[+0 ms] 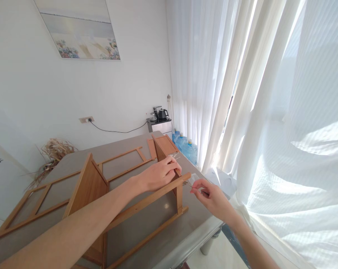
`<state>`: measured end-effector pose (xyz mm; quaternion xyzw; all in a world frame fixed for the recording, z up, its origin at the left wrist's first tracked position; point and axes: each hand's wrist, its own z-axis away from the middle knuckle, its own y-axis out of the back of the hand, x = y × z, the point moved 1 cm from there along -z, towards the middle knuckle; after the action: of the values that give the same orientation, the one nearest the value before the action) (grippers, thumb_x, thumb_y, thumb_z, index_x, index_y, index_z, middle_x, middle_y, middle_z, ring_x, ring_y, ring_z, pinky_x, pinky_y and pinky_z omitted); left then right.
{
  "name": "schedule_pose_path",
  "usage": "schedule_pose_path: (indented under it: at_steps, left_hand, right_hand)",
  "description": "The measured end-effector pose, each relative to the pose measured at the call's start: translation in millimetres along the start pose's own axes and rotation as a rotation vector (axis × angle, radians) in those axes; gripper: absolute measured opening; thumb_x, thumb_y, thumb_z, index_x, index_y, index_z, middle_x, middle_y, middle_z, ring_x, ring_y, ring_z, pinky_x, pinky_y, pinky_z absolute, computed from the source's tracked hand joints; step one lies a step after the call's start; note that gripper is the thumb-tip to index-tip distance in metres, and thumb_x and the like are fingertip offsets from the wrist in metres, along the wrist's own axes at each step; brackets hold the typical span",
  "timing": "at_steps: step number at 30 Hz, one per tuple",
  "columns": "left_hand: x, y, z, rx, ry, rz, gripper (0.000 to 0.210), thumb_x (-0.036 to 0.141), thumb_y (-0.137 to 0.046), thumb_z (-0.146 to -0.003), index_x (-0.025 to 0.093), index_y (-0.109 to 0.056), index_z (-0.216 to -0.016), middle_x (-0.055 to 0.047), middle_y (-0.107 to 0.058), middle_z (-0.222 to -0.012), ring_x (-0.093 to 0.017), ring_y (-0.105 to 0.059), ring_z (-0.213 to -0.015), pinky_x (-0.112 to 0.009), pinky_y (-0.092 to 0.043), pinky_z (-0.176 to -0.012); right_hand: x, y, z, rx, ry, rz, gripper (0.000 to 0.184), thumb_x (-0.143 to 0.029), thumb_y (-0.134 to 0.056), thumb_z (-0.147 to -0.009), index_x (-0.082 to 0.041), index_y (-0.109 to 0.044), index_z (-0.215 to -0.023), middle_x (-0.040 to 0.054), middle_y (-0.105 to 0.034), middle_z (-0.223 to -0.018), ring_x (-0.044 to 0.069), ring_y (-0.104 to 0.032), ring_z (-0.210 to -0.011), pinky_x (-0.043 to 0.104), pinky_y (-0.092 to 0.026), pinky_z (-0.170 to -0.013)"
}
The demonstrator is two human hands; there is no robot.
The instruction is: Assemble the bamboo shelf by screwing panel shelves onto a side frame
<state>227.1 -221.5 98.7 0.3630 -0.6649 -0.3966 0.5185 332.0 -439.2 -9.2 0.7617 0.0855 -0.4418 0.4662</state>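
Observation:
My left hand is closed on the edge of an upright wooden panel near the right end of a wooden frame. My right hand pinches a thin rod-like piece, too small to name exactly, beside the end of the frame's upper rail. A short crosspiece joins this rail to a lower rail. Another upright panel stands at the left of the frame, partly behind my left forearm. Small dark pieces lie between my hands.
The wooden parts lie on a grey table. A slatted frame extends to the left. Small loose pieces lie near the far right edge. Beyond stand a cabinet with a kettle and blue water bottles. White curtains hang at the right.

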Motion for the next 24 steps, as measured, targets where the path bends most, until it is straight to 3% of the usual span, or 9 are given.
schedule_pose_path:
  at_steps: [2,5,18,24]
  left_hand:
    - [-0.6,-0.2,-0.6,-0.004,-0.007,0.023,0.035,0.023,-0.030,-0.102,0.025,-0.064,-0.113,-0.005,-0.054,-0.118,-0.015,-0.062,-0.089,-0.034,-0.048,-0.088]
    - [-2.5,-1.6,-1.9,-0.016,-0.020,0.027,0.034,0.024,-0.031,-0.102,0.025,-0.062,-0.115,-0.005,-0.051,-0.116,-0.015,-0.061,-0.087,-0.033,-0.049,-0.087]
    - [0.1,-2.0,-3.1,-0.029,0.004,-0.109,0.035,0.023,-0.032,-0.100,0.025,-0.063,-0.117,-0.005,-0.046,-0.111,-0.014,-0.055,-0.086,-0.033,-0.048,-0.086]
    - [-0.3,0.1,-1.7,-0.036,-0.012,-0.082,0.037,0.021,-0.034,-0.100,0.029,-0.062,-0.122,-0.004,-0.046,-0.113,-0.013,-0.055,-0.083,-0.033,-0.049,-0.089]
  right_hand:
    - [-17.7,9.7,17.8,0.079,0.004,-0.209,0.027,-0.051,-0.054,-0.098,-0.025,-0.059,-0.102,0.0005,-0.072,-0.091,0.009,-0.041,-0.051,0.025,-0.032,-0.049]
    - [-39.0,12.3,25.3,0.136,0.043,-0.307,0.027,-0.051,-0.062,-0.094,-0.024,-0.063,-0.096,0.0007,-0.070,-0.083,0.009,-0.038,-0.051,0.026,-0.029,-0.048]
    - [-61.3,4.8,4.6,0.302,0.217,-0.121,0.019,-0.037,-0.058,-0.098,-0.026,-0.072,-0.093,-0.0040,-0.071,-0.079,0.009,-0.038,-0.051,0.024,-0.037,-0.054]
    - [-68.2,8.9,4.8,0.276,0.251,-0.055,0.018,-0.033,-0.056,-0.098,-0.026,-0.072,-0.099,-0.0024,-0.070,-0.082,0.010,-0.040,-0.053,0.024,-0.038,-0.054]
